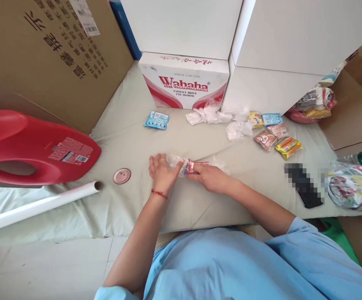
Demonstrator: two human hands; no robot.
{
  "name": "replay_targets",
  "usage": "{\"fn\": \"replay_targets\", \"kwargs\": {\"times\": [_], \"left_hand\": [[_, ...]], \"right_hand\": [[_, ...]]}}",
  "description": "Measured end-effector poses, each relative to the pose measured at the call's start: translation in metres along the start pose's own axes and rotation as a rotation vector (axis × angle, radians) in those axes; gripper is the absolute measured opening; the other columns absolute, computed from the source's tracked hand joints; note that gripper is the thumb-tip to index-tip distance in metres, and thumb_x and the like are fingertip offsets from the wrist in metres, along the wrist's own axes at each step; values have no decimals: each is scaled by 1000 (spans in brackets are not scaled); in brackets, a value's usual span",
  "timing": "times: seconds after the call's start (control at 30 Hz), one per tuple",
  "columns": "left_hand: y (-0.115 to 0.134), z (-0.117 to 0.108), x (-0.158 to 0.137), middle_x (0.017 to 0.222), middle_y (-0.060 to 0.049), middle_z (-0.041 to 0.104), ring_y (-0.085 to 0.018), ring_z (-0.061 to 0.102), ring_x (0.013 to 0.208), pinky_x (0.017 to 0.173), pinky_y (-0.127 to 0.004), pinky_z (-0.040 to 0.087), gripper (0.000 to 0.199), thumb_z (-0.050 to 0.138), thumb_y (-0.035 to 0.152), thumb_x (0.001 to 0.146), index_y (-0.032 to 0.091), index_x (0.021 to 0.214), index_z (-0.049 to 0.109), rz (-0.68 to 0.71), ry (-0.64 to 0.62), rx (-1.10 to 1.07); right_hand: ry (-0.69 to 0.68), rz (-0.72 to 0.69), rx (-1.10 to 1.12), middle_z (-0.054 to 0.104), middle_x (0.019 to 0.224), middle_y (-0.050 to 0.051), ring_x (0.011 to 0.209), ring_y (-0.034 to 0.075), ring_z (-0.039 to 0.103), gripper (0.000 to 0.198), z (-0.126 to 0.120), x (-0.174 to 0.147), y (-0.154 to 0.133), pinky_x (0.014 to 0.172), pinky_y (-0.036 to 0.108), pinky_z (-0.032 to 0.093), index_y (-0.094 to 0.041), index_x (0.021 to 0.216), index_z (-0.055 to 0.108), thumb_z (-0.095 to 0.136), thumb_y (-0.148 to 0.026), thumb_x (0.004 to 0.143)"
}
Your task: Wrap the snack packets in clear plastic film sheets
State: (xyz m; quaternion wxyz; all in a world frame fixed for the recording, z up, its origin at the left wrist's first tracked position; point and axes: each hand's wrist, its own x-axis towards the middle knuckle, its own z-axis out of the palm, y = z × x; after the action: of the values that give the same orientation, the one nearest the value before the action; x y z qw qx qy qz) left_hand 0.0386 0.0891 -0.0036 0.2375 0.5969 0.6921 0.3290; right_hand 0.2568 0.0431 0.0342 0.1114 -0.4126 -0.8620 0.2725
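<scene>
Red packet (191,165) in clear wrap (219,161), on the tabletop (196,208) btwn both hands, long axis running L–R.

R hand (211,177) is nearer: fingers bent over the packet's mid/right part, thumb side toward its L end, closed on it afaict; how hard, can't say. L hand (160,168) sits at the L end of the wrap, fingers part-spread, thumb reaching R over the plastic; pinch or just resting, unclear. So from L hand the packet lies directly R, just past the thumb tip; from R hand it's under the fingers, its L end poking out toward L thumb. Axis approx. parallel to the table's front edge. Round disc (122,176) well L of it; crumpled clear wrappers (210,113) beyond, twd the Wahaha box (185,85).
</scene>
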Motion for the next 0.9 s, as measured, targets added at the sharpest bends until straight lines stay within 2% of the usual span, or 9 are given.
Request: {"fn": "replay_targets", "kwargs": {"times": [0.07,0.13,0.23,0.33,0.4,0.53,0.63,0.77,0.9], "left_hand": [[-4,5,-3,147,-20,57,-49,24,156,123,-72,20,39,81,48,67,20,90,67,32,-50,53],[-7,2,-9,138,-15,62,-46,36,149,121,-68,30,29,80,41,65,22,75,61,61,-10,21],[3,-9,-23,114,-9,69,-29,65,112,99,-49,56,19,72,36,74,23,74,58,63,-3,-162],[30,-14,-36,91,-2,69,-18,67,82,79,-33,59,5,63,28,83,23,82,61,133,-94,-314],[49,-10,-44,89,-2,70,-17,67,83,81,-33,58,5,60,21,86,22,86,64,276,-155,-292],[63,8,-58,113,-9,76,-25,67,109,98,-43,55,21,54,24,97,21,106,72,571,-248,-57],[55,16,-70,129,-13,73,-30,64,121,101,-48,52,31,51,28,101,20,123,72,670,-206,160],[45,20,-82,139,-13,70,-30,63,129,98,-46,49,40,52,20,99,21,135,67,728,-146,332],[46,23,-84,141,-12,69,-30,62,130,98,-45,47,44,52,15,96,19,138,66,766,-125,400]], "right_hand": [[56,-41,25,63,135,13,126,28,59,42,0,-6,2,103,42,50,-26,145,56,55,-24,103],[121,-67,65,60,140,17,133,29,55,52,1,-13,5,110,47,49,-22,153,47,57,-26,102],[159,-93,86,60,140,19,136,30,54,47,6,-18,9,113,49,48,-21,149,51,55,-23,102],[159,-99,82,62,136,18,132,29,56,42,10,-17,10,111,48,49,-20,142,58,55,-18,99],[180,-105,98,62,136,17,132,29,55,40,11,-16,8,113,49,47,-19,138,61,56,-16,98],[184,-102,161,67,130,14,128,27,59,27,5,-29,8,112,47,47,-20,121,69,54,-16,98],[201,159,170,74,109,10,105,25,68,23,-1,-50,16,98,42,53,-21,107,72,50,-19,101],[475,639,12,70,108,14,99,30,66,29,-1,-66,32,92,47,54,-18,120,69,53,-35,102],[544,607,-131,60,131,21,124,39,52,36,2,-63,38,104,56,47,-18,118,69,74,-40,89]]}}
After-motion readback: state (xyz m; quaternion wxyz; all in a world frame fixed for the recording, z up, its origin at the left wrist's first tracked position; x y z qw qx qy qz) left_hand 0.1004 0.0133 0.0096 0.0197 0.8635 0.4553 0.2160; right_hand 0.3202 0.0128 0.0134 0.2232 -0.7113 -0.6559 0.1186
